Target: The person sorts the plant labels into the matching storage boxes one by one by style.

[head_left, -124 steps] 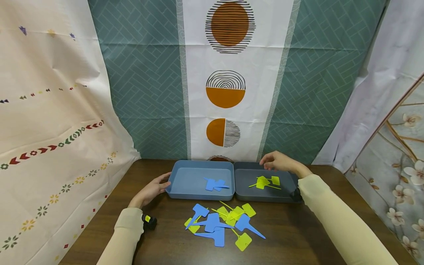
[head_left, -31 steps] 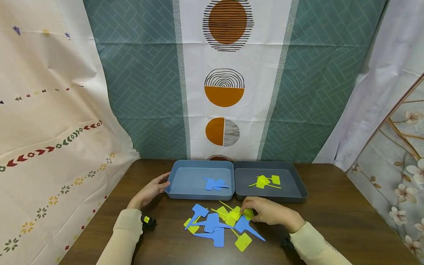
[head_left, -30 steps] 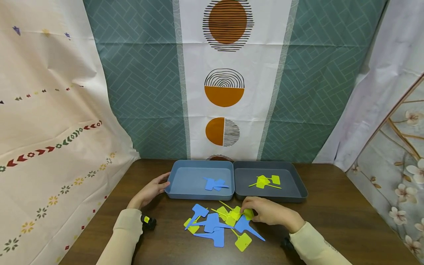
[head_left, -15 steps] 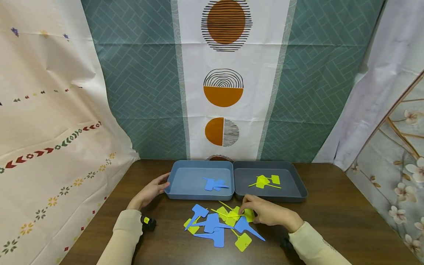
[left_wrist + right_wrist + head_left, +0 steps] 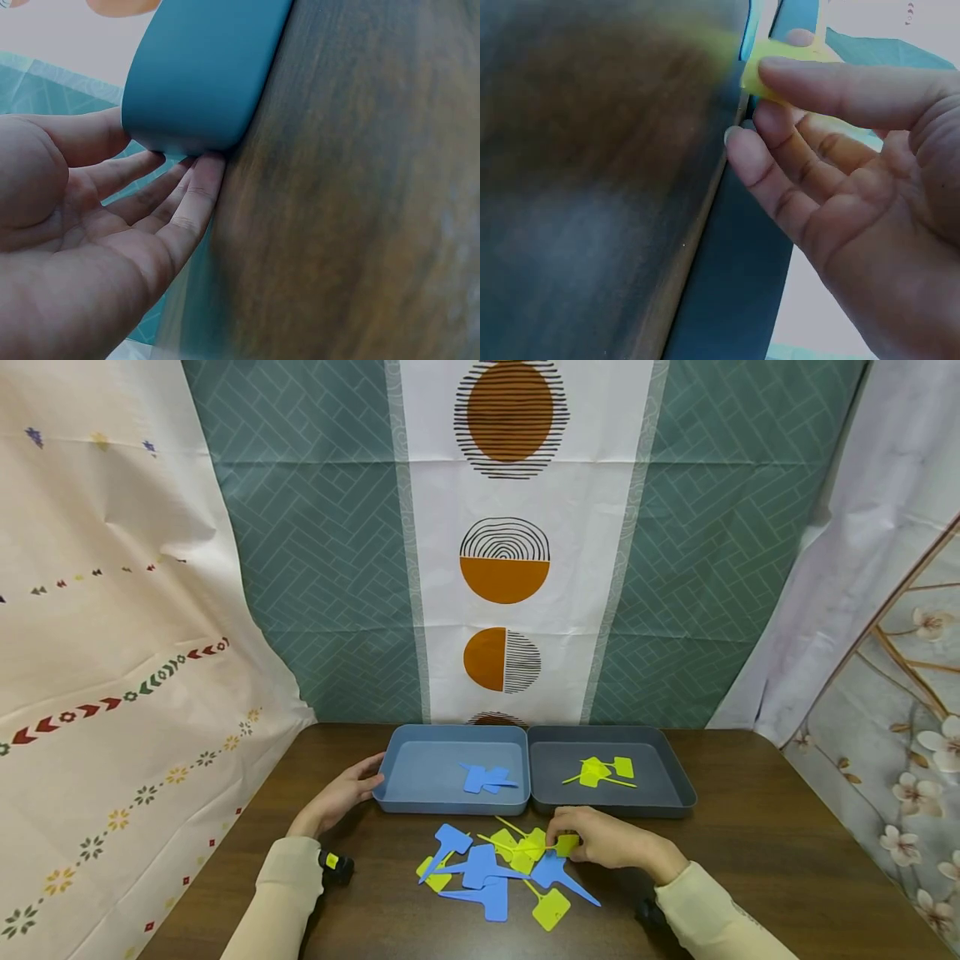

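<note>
Across dark brown wooden table (image 5: 757,843): toward twelve o'clock, blue rectangular plastic tray (image 5: 427,768) touching dark grey rectangular plastic tray (image 5: 656,777). Left hand (image 5: 343,793), fingers fairly straight, against blue tray's nine-o'clock end. Right hand (image 5: 609,839) at grey tray's six o'clock. Flat blue plastic tags (image 5: 495,902) at right hand's eight; yellow square-headed plastic tag (image 5: 568,846) pinched in its fingertips.

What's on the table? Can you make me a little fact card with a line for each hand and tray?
Left hand: touches the end of the blue tray
Right hand: pinches a yellow tag
Blue tray: has small blue tags inside
Dark gray tray: has small yellow tags inside
Tray spots: side by side
Pile: blue and yellow tags mixed, some overlapping
Table: brown
</note>
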`<state>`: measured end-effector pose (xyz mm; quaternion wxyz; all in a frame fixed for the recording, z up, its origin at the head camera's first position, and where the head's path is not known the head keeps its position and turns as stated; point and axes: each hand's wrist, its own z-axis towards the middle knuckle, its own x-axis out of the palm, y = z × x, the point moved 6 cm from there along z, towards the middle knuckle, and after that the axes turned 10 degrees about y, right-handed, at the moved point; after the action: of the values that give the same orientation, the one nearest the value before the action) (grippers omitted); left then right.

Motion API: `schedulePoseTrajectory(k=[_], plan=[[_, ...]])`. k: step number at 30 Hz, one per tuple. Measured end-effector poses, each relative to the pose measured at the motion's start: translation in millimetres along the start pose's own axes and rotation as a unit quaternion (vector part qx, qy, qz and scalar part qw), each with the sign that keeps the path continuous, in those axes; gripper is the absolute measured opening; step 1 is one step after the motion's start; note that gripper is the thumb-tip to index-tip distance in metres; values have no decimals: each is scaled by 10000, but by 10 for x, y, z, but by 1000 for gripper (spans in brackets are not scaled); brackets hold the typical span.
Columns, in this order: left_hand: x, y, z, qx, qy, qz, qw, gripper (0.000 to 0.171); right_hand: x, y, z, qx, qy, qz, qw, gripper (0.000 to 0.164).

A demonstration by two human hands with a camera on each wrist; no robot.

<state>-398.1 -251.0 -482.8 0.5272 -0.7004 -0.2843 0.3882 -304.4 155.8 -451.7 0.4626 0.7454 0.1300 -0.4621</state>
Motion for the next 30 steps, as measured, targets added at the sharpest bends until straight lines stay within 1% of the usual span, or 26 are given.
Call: schedulePoseTrajectory(k=[3, 7, 10, 14, 18, 23, 30], plan=[[-3, 7, -2, 5, -16, -42, 10000, 61, -29, -8, -8, 58, -27, 260, 9996, 35], [-5, 3, -3, 51, 0, 0, 10000, 60, -87, -16, -28, 86, -171, 656, 9977, 33], [-6, 2, -3, 61, 9, 6, 10000, 60, -147, -14, -45, 101, -381, 762, 9963, 30], [-9, 0, -6, 53, 7, 1, 10000, 61, -234, -18, -78, 136, -701, 751, 9946, 21], [-12, 1, -9, 46, 10, 23, 10000, 61, -286, -20, -113, 34, -805, 828, 9933, 14], [-17, 4, -4, 53, 16, 13, 10000, 61, -351, -30, -168, -7, -851, 1050, 9908, 14], [-14, 3, -7, 21, -6, 23, 10000, 61, -473, -63, -248, 62, -1188, 1336, 9839, 19]])
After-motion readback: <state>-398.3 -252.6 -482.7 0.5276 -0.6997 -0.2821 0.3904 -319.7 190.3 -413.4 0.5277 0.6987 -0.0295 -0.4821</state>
